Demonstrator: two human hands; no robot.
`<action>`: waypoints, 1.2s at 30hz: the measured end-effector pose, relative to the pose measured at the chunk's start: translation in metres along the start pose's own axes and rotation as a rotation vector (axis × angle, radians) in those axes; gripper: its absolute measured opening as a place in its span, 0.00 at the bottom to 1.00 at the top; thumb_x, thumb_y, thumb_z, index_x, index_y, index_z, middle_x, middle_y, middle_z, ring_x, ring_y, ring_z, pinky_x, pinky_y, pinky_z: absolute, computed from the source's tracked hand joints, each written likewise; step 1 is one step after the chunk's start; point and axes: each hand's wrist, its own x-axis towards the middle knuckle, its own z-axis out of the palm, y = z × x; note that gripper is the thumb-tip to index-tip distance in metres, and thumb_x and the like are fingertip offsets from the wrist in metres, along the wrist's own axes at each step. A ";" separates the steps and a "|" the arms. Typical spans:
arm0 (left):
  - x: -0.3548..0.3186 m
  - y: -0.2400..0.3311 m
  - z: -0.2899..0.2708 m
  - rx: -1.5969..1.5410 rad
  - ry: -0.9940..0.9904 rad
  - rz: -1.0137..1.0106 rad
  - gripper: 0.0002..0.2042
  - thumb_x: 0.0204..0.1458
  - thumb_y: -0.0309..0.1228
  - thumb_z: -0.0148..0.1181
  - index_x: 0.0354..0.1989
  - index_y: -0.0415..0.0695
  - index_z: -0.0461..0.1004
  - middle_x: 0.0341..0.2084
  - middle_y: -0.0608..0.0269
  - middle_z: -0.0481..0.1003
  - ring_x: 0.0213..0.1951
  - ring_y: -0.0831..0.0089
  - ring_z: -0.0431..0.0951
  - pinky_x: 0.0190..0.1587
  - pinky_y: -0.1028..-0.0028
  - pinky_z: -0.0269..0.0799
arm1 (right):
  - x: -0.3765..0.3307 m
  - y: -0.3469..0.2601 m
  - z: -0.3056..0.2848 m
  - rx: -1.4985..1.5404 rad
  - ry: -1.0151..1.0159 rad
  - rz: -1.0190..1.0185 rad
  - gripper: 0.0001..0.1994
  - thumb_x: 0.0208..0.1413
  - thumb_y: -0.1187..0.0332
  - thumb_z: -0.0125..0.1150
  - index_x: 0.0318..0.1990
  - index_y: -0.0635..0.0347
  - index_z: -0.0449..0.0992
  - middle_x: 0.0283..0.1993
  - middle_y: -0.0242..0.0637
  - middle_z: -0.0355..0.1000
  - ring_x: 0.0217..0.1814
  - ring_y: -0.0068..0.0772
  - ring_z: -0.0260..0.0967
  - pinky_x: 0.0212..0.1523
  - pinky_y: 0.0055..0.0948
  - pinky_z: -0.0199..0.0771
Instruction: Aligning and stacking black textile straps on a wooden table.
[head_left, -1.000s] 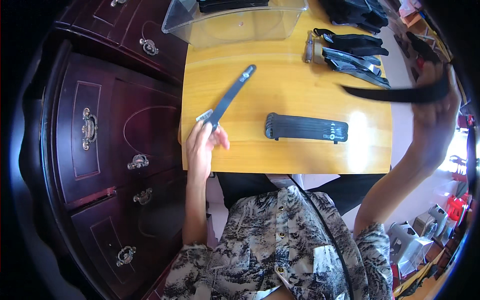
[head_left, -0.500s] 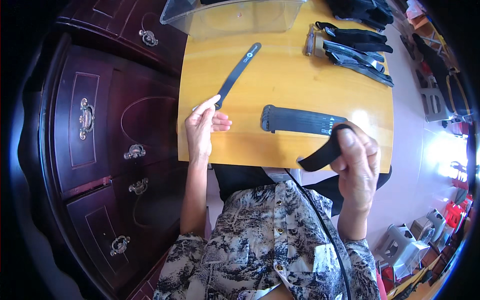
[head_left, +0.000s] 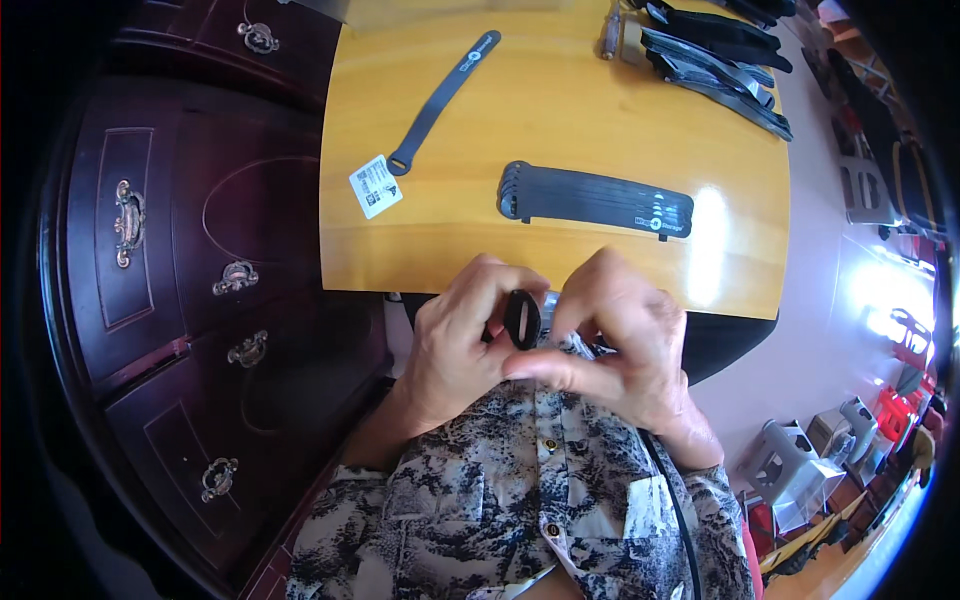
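Both hands are raised close together in front of my shirt, just off the table's near edge. My left hand [head_left: 455,340] is closed around a black strap [head_left: 522,320], of which a curved, loop-like end shows between its fingers. Beside it, my right hand [head_left: 630,345] is curled, its thumb reaching to the left hand's fingertips. What lies inside its fingers is hidden. Farther off at the left, a single dark grey strap [head_left: 435,112] lies slanted, its slotted end touching a white printed tag [head_left: 376,187]. Right of it lies a neat stack of similar straps [head_left: 595,198].
The yellow wooden table [head_left: 420,250] spans the middle. At its far right lie bundled black straps [head_left: 715,75] and a screwdriver-like tool [head_left: 611,35]. Dark wooden drawers [head_left: 135,220] stand close on the left. Grey plastic stools [head_left: 790,465] stand on the floor at right.
My right hand has carried the black strap left and nearer to me. My left hand has let go of the slanted strap and come over to grip the black one. The view has shifted.
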 end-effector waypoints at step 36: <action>0.012 -0.079 0.018 -0.669 -0.044 -0.513 0.11 0.59 0.27 0.51 0.45 0.31 0.72 0.33 0.51 0.77 0.32 0.67 0.80 0.38 0.73 0.78 | -0.066 0.096 -0.038 0.404 0.337 0.802 0.12 0.59 0.63 0.56 0.42 0.62 0.76 0.25 0.27 0.71 0.22 0.12 0.60 0.22 0.12 0.57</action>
